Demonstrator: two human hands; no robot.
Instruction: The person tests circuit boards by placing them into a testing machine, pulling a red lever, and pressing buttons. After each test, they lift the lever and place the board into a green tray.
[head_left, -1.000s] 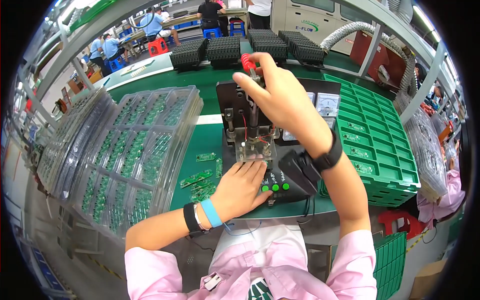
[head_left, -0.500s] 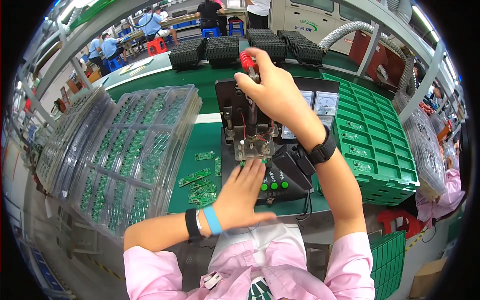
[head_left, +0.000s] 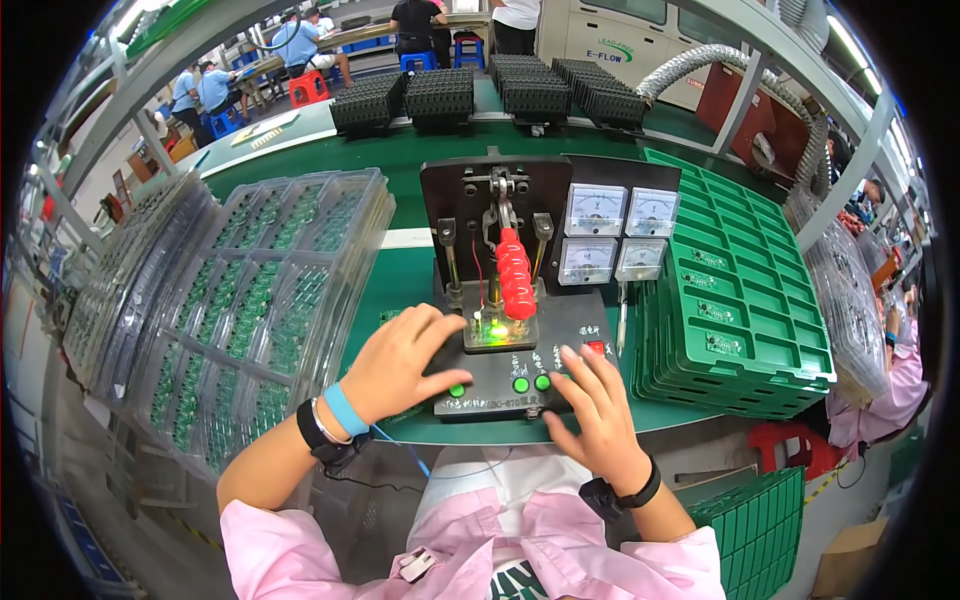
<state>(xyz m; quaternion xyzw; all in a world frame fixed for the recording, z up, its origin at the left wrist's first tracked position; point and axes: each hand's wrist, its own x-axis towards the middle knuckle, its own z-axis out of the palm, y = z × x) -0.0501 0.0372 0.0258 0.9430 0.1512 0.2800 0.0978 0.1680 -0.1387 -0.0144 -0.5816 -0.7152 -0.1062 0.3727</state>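
Note:
In front of me stands a black test fixture (head_left: 480, 372) with a clear plate at its middle, where a green-yellow light glows. Its red-gripped lever (head_left: 515, 275) is swung down toward me. My left hand (head_left: 400, 362) is open at the fixture's left edge, its thumb at a green push button (head_left: 457, 391). My right hand (head_left: 600, 415) is open too, fingers spread beside another green button (head_left: 542, 382) and below a red rocker switch (head_left: 597, 348). Neither hand holds anything. Several small circuit boards lie mostly hidden behind my left hand and wrist.
Clear blister trays of circuit boards (head_left: 270, 290) are stacked at the left. On the right rises a stack of green trays (head_left: 735, 270), a few boards in the top one. Analog meters (head_left: 597, 212) sit behind the fixture. Black racks (head_left: 438, 97) line the back; people sit beyond.
My right hand has left the lever and come down to the front buttons. The lever is now lowered, and a light shows. My left hand has moved left, out from under the clear plate.

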